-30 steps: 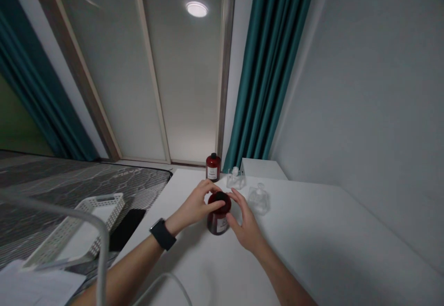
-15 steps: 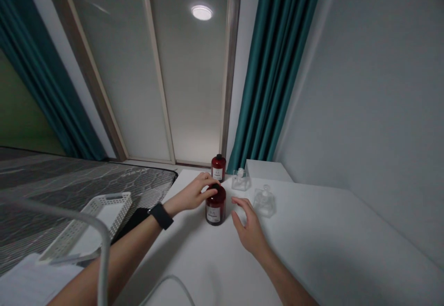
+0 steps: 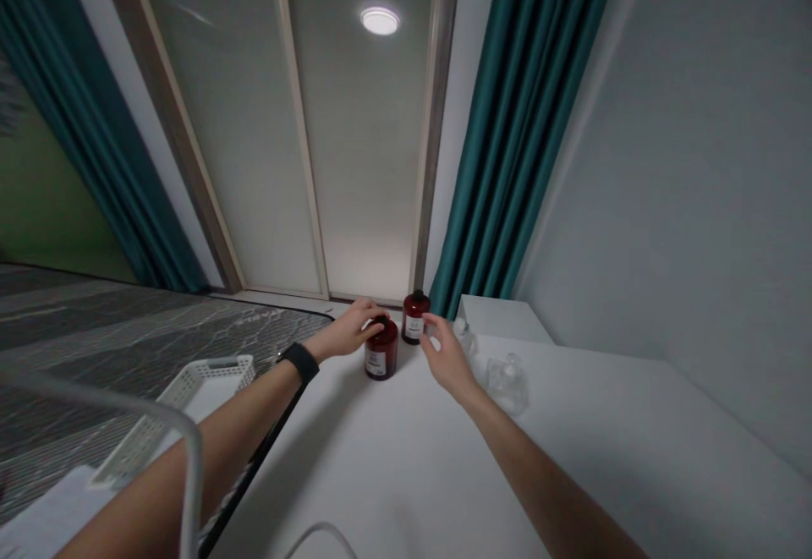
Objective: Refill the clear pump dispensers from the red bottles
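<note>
My left hand (image 3: 350, 331) has its fingers around the black cap of a dark red bottle (image 3: 381, 354) with a white label, standing near the table's left edge. Behind it and to the right is a second dark red bottle (image 3: 415, 322) with a black top. My right hand (image 3: 447, 358) is open beside this second bottle, thumb and fingers apart, the fingertips at its right side; whether they touch it I cannot tell. A clear glass bottle (image 3: 465, 337) is partly hidden behind the right hand. Nearer, another clear glass bottle (image 3: 509, 383) stands right of my right wrist.
The white table (image 3: 393, 457) runs forward towards sliding glass doors (image 3: 374, 161). A white box (image 3: 504, 319) stands at its far right, below a teal curtain (image 3: 507, 161). On the left are a white basket (image 3: 143, 449) and a grey bent tube (image 3: 192, 466) close to the camera.
The nearer red bottle has shifted left and away, with my left hand on its cap. My right hand has moved forward to the farther red bottle. The view has shifted slightly.
</note>
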Motion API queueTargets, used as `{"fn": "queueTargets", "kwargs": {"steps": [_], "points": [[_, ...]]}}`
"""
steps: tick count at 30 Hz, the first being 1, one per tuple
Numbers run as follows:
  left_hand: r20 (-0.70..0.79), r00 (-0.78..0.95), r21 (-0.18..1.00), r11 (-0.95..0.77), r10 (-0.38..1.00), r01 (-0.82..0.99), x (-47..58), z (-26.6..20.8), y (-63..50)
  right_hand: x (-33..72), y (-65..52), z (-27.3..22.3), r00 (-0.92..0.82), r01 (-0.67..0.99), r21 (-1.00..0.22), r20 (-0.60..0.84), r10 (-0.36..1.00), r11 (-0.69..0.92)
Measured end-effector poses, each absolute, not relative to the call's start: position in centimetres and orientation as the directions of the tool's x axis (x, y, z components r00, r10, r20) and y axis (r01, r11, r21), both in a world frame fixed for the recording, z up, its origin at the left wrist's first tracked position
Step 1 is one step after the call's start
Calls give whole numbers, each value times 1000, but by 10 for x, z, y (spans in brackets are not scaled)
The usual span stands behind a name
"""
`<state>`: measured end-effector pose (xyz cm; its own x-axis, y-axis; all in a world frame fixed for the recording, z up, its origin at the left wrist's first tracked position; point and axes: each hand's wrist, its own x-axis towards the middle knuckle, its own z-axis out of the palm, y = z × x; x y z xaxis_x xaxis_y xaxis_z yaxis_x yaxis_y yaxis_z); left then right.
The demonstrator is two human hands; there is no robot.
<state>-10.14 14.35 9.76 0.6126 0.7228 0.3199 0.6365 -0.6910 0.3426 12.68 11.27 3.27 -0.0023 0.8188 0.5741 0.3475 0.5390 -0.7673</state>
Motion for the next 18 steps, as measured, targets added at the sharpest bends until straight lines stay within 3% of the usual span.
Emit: {"fn": "queueTargets", "kwargs": {"steps": [10,18], "points": [[246,576,313,-626,779,714,-128,103,193,107,203,36,216,378,-842,485,847,386],[224,558,299,-602,799,741,-143,108,219,87,221,17,232,303,-891,412,881,337]]}}
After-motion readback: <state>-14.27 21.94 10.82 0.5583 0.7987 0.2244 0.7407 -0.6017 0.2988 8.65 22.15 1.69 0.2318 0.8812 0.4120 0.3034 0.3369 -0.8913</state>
